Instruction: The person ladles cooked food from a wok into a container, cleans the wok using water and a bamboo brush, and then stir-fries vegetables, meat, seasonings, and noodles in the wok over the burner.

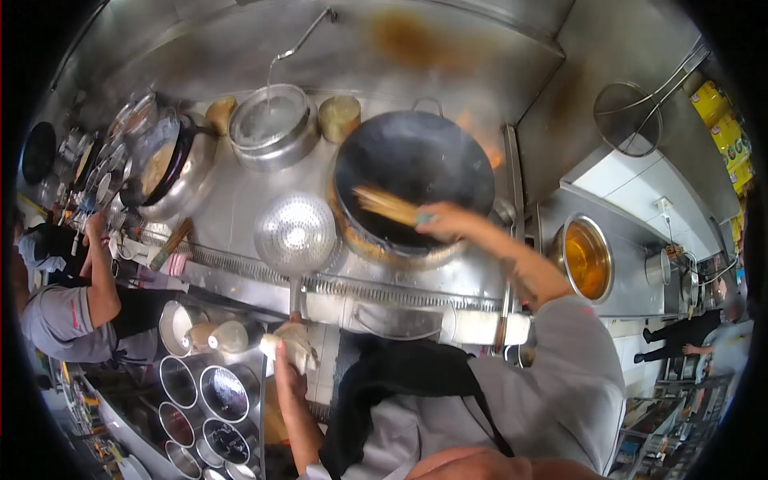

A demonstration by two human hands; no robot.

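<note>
My right hand (442, 222) is closed round a bamboo wok brush (386, 205), whose bristles are over the inside of a large black wok (412, 160). The wok sits on the range, with flame showing behind its right rim. My left hand (293, 370) is closed on a pale cloth (294, 346) near the front edge of the range. The handle of a round perforated strainer (296, 232) runs down to this hand; whether the fingers grip it through the cloth is hidden. The strainer's bowl is just left of the wok.
Behind the strainer stands a lidded metal pot (272, 128) under a running spout (304, 36). A metal bowl of amber liquid (588, 258) is at right. Several metal containers (228, 392) stand lower left. A co-worker (72, 312) works at the left.
</note>
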